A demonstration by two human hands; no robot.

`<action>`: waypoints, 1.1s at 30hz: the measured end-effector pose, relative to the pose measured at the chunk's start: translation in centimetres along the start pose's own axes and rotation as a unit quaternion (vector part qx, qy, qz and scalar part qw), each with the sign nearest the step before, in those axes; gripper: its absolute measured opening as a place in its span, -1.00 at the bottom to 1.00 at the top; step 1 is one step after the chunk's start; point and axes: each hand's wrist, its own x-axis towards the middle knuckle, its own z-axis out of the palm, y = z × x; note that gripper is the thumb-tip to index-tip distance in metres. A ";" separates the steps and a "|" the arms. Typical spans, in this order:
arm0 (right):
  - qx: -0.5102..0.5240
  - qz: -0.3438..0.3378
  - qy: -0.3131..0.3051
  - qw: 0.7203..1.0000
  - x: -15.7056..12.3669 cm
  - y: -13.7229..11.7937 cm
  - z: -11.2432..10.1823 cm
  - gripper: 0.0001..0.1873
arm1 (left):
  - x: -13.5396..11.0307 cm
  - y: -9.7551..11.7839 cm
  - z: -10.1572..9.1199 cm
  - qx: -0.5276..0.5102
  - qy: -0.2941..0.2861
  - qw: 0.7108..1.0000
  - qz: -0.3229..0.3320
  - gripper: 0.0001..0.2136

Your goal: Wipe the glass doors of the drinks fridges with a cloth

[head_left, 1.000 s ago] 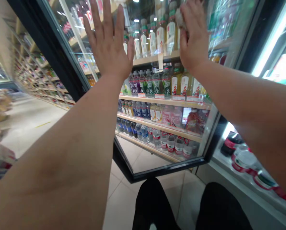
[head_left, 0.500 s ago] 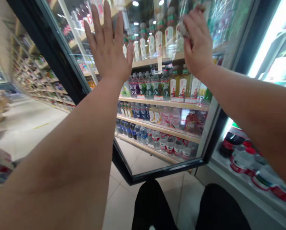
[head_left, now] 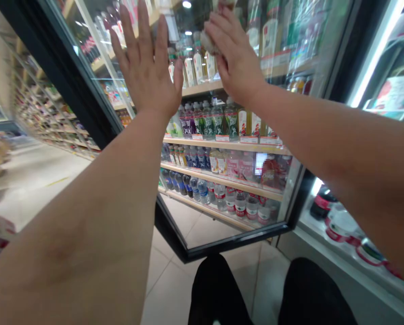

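A glass door (head_left: 310, 108) in a dark frame (head_left: 222, 243) stands swung out in front of me. Against its upper left part, my left hand (head_left: 150, 67) lies flat with fingers spread, holding nothing. Higher up and toward the middle, my right hand (head_left: 237, 56) is closed around a crumpled, greyish-white cloth (head_left: 209, 44), which is pressed to the glass. Part of the cloth is hidden under the fingers. Rows of drink bottles (head_left: 218, 119) show in and through the pane.
To the right is a lit cooler with large bottles (head_left: 337, 225) on its low shelf (head_left: 310, 223). Stocked store shelves (head_left: 49, 99) run along the left beyond a pale tiled floor (head_left: 46, 167). My knees (head_left: 215, 284) are just below the door's bottom edge.
My right hand has moved left across the glass with the cloth, closer to my left hand. The left hand stays flat, shifted only slightly left in view.
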 end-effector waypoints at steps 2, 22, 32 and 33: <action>-0.009 0.040 0.007 0.999 1.4 1.7 0.0 -0.39 | -0.1 0.0 -0.1 0.001 0.002 1.000 0.001 -0.38; 0.116 -0.053 0.082 0.988 -2.2 2.7 0.8 -0.46 | 0.4 -0.2 0.8 0.015 0.026 0.999 0.017 -0.37; 0.105 -0.009 0.130 0.986 -2.6 4.2 2.2 -0.47 | 0.4 -0.3 0.8 -0.027 0.011 1.000 -0.003 -0.40; 0.100 -0.047 0.122 0.986 -3.7 4.0 2.4 -0.48 | 0.4 -0.3 0.8 -0.027 0.014 1.000 0.000 -0.41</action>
